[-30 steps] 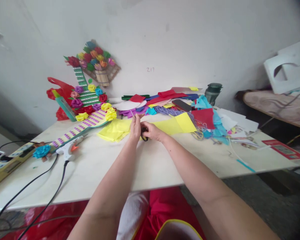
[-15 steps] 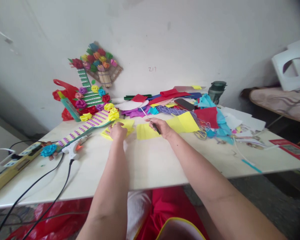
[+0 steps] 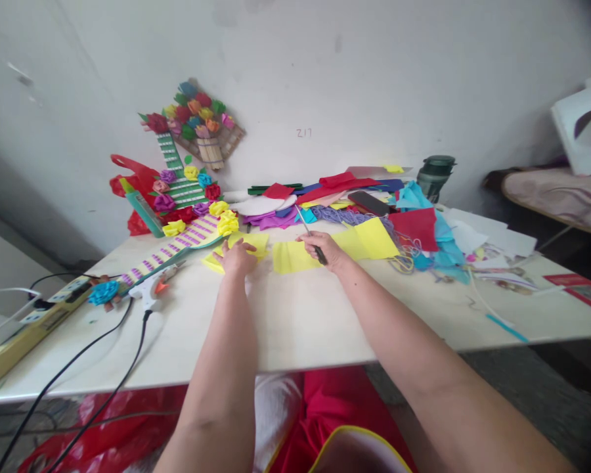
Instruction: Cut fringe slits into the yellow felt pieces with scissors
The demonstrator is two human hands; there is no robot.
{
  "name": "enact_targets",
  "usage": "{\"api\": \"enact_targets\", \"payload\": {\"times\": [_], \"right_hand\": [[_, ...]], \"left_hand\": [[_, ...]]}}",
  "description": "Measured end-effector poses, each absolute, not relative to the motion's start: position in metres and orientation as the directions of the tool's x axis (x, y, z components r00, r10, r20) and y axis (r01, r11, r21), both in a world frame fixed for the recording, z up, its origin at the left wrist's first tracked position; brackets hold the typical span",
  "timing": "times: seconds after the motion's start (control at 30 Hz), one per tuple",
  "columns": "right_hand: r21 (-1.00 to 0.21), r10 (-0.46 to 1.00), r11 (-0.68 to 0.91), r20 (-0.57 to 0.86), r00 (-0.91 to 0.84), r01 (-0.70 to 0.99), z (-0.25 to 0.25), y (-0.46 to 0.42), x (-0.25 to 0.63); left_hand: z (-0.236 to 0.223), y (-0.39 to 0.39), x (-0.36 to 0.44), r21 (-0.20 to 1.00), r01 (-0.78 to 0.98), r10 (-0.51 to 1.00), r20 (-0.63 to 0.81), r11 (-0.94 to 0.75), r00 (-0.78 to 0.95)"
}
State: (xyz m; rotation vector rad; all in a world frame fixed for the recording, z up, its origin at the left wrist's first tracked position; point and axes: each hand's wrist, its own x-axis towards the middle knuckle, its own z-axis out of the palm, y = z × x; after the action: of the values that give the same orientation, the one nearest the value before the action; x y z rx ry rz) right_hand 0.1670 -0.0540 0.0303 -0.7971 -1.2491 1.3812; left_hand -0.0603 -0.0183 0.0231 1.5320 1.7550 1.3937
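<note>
My left hand [image 3: 238, 257] lies over a small stack of yellow crepe paper pieces [image 3: 259, 242], its fingers spread and touching the top sheet. In my right hand [image 3: 328, 248] is a knife-like tool [image 3: 303, 219] with a black handle and a thin metal blade that points up and away to the left. Fingers are closed round its handle. Beneath the right hand, a long yellow crepe paper strip [image 3: 288, 257] lies along the table, with its raised, creased right end [image 3: 377, 240] near some loose yarn.
To the left are a hot glue gun [image 3: 148, 289], a power strip [image 3: 44, 322] and a striped guitar-shaped craft [image 3: 172, 249] with paper flowers. Coloured paper [image 3: 345, 187], purple yarn [image 3: 335, 215], a dark phone-like object [image 3: 369, 202] and a bottle [image 3: 434, 177] line the back.
The blade in my right hand has swung to a steeper angle. My left fingers have spread over the yellow stack. The whole view has shifted slightly.
</note>
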Motion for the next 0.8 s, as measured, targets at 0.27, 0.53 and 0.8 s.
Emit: {"api": "enact_targets", "payload": {"times": [0.27, 0.53, 0.8], "right_hand": [[-0.96, 0.97, 0.087, 0.142, -0.198, -0.264, 0.028, -0.052, 0.167], [-0.932, 0.985, -0.003, 0.058, -0.16, -0.362, 0.026, -0.048, 0.167], [-0.871, 0.971, -0.153, -0.045, -0.235, -0.467, 0.03, -0.049, 0.175]], "left_hand": [[0.03, -0.024, -0.057, 0.762, 0.635, 0.818, 0.443, -0.128, -0.366], [0.048, -0.031, -0.039, 0.763, 0.464, 0.698, 0.625, -0.451, -0.35], [0.048, -0.032, -0.021, 0.894, -0.134, 0.884, 0.384, -0.429, -0.265]]}}
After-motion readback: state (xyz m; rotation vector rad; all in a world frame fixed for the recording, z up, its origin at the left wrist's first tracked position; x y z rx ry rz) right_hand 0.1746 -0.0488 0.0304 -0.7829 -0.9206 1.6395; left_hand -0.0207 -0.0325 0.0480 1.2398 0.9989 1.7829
